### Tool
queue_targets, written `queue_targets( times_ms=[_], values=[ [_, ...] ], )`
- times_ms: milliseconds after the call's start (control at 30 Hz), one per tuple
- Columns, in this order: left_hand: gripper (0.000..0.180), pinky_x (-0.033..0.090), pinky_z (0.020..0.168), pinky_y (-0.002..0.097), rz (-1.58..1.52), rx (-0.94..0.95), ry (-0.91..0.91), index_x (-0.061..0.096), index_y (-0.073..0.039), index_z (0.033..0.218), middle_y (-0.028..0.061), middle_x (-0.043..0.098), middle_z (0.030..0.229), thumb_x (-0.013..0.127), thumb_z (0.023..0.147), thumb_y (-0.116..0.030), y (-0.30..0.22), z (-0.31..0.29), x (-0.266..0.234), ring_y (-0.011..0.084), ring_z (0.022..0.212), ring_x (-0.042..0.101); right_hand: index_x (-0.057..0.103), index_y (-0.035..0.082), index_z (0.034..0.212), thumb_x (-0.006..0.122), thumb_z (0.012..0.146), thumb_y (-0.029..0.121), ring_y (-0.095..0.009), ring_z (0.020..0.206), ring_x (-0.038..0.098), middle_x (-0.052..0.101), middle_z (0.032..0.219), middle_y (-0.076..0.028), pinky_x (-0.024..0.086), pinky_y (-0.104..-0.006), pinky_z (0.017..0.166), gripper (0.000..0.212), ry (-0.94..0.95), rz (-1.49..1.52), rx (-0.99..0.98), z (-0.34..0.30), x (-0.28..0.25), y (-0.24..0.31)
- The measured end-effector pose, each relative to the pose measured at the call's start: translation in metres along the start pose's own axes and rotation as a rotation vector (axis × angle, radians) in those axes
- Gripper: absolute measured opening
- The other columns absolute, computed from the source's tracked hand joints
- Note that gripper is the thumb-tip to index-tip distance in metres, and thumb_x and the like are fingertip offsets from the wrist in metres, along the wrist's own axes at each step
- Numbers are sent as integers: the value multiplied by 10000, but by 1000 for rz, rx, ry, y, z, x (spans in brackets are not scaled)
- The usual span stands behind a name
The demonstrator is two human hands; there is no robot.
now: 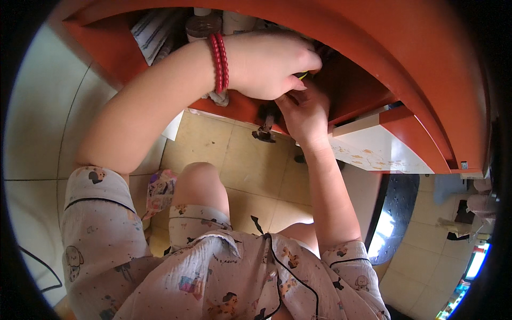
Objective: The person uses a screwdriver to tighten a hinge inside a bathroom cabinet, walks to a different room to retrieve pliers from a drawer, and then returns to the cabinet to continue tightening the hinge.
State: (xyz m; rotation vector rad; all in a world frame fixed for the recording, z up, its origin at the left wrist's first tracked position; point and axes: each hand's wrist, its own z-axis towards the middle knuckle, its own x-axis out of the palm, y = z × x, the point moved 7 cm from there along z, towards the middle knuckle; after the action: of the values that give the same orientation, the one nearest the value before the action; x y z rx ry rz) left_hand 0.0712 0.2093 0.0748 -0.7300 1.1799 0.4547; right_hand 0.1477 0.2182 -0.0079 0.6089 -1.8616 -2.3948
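Note:
My left hand (pixel 277 65) reaches across into the red-orange cabinet (pixel 354 80), a double red beaded bracelet (pixel 219 63) round its wrist. Its fingers are curled round a small yellow-and-black thing (pixel 301 75), mostly covered, so its kind does not show. Close below, my right hand (pixel 306 114) comes up with bent fingers, their tips meeting the left thumb. Whatever the right fingers grip is hidden. Both hands are at the front of the cabinet's opening, above its lower ledge.
Behind my left forearm stand a jar (pixel 203 26) and striped papers (pixel 154 33). A white flower-patterned panel (pixel 381 146) sticks out at the right. A dark metal fitting (pixel 265 127) hangs below the ledge. A patterned plastic bag (pixel 160 189) rests by my knee on the tiled floor (pixel 205 141).

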Motion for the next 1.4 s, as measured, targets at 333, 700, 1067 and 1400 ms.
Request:
queue_targets(
  times_ms=[333, 700, 1067, 1400],
  values=[
    [286, 451, 763, 376, 118, -153, -44, 514, -13, 1022, 186, 554, 974, 493, 793, -182, -7, 15, 7, 312, 921, 534, 528, -8, 975, 590, 779, 87, -140, 920, 550, 593, 963, -55, 431, -227, 743, 226, -69, -542, -112, 7, -1, -1],
    [323, 443, 745, 385, 288, -199, -310, 572, -21, 903, 164, 583, 888, 550, 750, -305, -4, 9, -5, 322, 828, 560, 563, 1, 839, 665, 701, 168, -241, 629, 585, 592, 721, -141, 451, -318, 569, 240, -174, -353, -211, 8, -2, 2],
    [273, 465, 702, 355, 122, -73, -70, 577, -31, 951, 151, 598, 845, 550, 765, -230, 4, 3, -11, 288, 797, 581, 513, 1, 982, 682, 705, 159, -181, 731, 589, 605, 816, -110, 454, -286, 636, 361, -68, -159, -185, 12, 2, -9],
    [335, 460, 703, 375, 141, 137, -307, 567, -15, 848, 149, 590, 798, 559, 751, -335, -10, -3, -15, 313, 778, 574, 570, -8, 864, 686, 698, 188, -231, 720, 599, 609, 775, -126, 457, -313, 618, 281, -106, -359, -221, 10, 1, 15]
  ],
)
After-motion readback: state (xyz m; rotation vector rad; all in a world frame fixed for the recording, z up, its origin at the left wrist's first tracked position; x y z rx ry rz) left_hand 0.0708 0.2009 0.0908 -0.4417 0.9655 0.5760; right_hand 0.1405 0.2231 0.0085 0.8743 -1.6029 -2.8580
